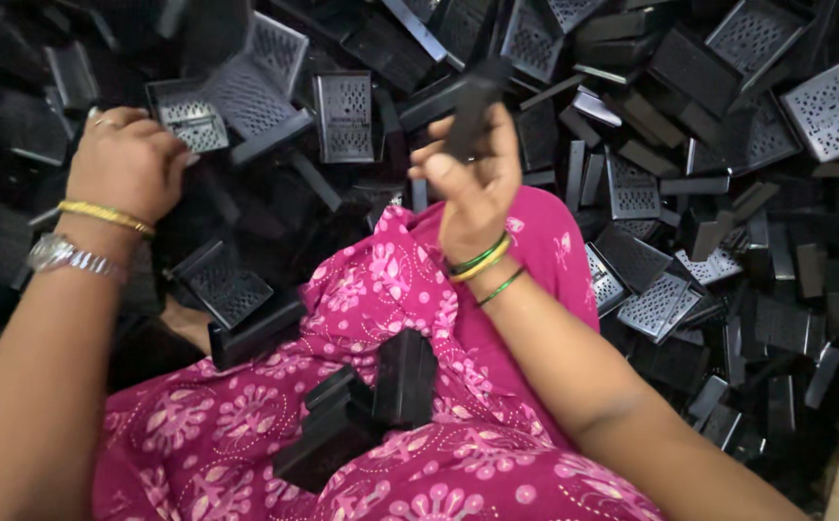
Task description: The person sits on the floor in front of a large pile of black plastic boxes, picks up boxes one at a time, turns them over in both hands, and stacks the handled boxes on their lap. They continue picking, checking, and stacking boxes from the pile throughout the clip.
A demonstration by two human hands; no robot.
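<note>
Black plastic parts are lying heaped everywhere, many with perforated grille faces, covering the floor around a seated person in pink floral fabric (246,425). Nearest, a small stack of black parts (361,415) is resting on the lap, well below both hands. Right hand (472,183) is raised over the knee, fingers (429,159) curling closed around a narrow black piece (472,111) sticking up above them. Left hand (130,164) is reaching down into the pile, fingers bent and closed; what they are gripping, cannot tell. Just beyond them a grey grille tray (188,116) is lying. Farther right, more grille parts (834,106) are piling up.
</note>
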